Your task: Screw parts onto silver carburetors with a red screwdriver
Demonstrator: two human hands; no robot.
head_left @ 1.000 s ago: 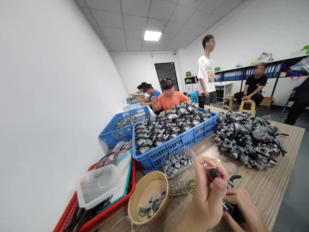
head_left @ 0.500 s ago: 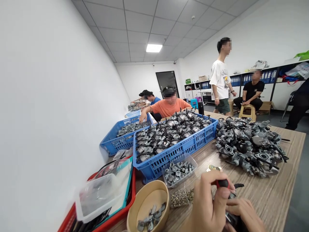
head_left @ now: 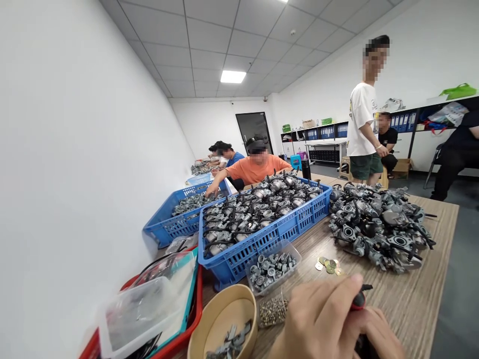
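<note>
At the lower right, my left hand (head_left: 318, 314) is closed round the black and red handle of a screwdriver (head_left: 359, 301). Its fingers hide most of the handle, and the blade is out of sight. My right hand (head_left: 379, 329), just beside and below it, grips a carburetor (head_left: 363, 346) that is mostly covered by both hands. Only a dark part of its body shows between them. Several brass-coloured discs (head_left: 330, 265) lie on the table just beyond my left hand.
A blue crate (head_left: 269, 239) full of carburetors stands ahead, with a heap of carburetors (head_left: 381, 224) to its right. Nearer are a clear box of metal parts (head_left: 273, 269), small screws (head_left: 273, 311), a tan bowl (head_left: 198, 319) and a red tray (head_left: 198, 294). A co-worker (head_left: 250, 169) sits opposite.
My left hand has turned over the screwdriver handle, its back now upward and its thumb hidden. The brass discs are more exposed. The standing person in white has moved right.
</note>
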